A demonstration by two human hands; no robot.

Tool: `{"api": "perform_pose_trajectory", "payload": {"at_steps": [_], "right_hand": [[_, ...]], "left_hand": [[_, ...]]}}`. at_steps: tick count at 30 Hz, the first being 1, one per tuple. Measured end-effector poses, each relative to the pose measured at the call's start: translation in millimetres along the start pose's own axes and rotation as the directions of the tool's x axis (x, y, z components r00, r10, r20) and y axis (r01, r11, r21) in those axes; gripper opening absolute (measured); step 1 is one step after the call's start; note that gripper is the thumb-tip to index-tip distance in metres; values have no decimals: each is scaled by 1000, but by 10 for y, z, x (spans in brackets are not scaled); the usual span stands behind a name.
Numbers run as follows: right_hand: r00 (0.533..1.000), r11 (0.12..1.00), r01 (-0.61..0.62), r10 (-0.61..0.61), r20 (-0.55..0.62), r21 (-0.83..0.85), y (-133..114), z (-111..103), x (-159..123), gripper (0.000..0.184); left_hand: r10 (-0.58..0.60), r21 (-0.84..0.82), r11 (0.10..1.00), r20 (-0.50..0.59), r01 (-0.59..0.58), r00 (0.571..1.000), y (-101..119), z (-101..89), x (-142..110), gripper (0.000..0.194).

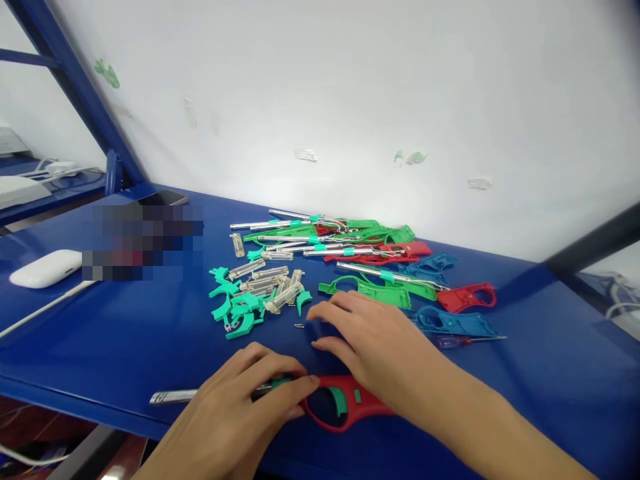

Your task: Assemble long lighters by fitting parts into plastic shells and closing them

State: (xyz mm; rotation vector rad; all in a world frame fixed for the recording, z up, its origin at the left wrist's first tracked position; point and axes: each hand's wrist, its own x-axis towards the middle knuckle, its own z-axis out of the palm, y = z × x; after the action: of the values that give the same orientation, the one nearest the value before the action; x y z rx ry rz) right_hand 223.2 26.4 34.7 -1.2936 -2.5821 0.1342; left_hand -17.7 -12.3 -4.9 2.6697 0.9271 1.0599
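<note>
My left hand point(245, 397) is closed around a red long-nosed lighter point(369, 405) near the table's front edge. The lighter's metal barrel point(173, 397) sticks out to the left, and its green trigger point(341, 403) shows inside the ring of the handle. Above the handle, my right hand point(365, 333) has its thumb and fingers curved and apart, with nothing visible between them. Its fingertips are close to small screws point(299, 326) lying on the table. Part of the handle is hidden under my right hand and wrist.
Beyond my hands lie green trigger pieces point(243, 325), clear fuel tanks point(265, 273), metal barrels with wires point(285, 225), and green, red and blue handle shells point(463, 297). A screwdriver point(453, 341) lies right. Leftward are a white case point(47, 268) and cable; a white wall stands behind.
</note>
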Motion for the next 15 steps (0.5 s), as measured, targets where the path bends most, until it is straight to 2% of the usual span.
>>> {"api": "perform_pose_trajectory", "payload": {"at_steps": [7, 12, 15], "right_hand": [[999, 1000, 18, -19, 51, 17, 23, 112, 286, 5], [998, 999, 24, -27, 61, 46, 111, 107, 246, 11], [997, 997, 18, -22, 71, 69, 194, 35, 189, 11]], "left_hand": [[-26, -16, 999, 73, 27, 997, -24, -61, 28, 36], [-24, -55, 998, 78, 29, 997, -89, -49, 10, 37], [-51, -72, 996, 143, 61, 988, -173, -30, -73, 38]]}}
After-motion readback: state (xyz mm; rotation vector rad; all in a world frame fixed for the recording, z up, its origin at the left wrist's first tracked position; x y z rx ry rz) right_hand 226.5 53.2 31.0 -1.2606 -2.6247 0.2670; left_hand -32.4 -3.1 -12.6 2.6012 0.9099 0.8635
